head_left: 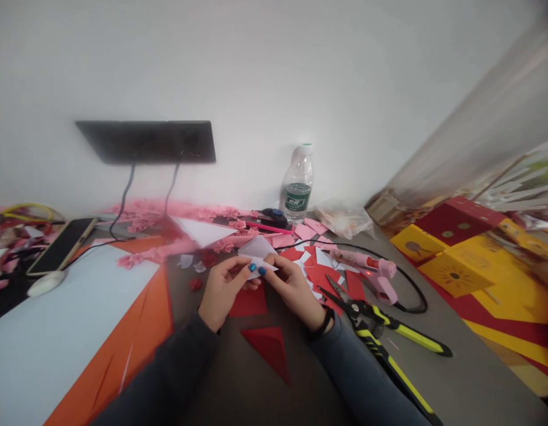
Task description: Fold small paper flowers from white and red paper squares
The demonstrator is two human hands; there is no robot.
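Note:
My left hand (223,290) and my right hand (294,287) meet over the grey table (433,378), both pinching a small folded piece of white paper (261,266) between thumbs and fingertips. The nails are painted blue. Under the hands lies a red paper square (249,303), and a red paper triangle (269,349) lies closer to me. Red and white paper scraps (315,263) spread out just beyond my right hand.
Yellow-handled snips (380,331) and a pink glue gun (373,272) with a black cord lie to the right. A water bottle (298,183) stands by the wall. Orange and pale blue sheets (78,331), a phone (61,245) and pink paper flowers (167,216) lie left; yellow and red boxes (460,254) right.

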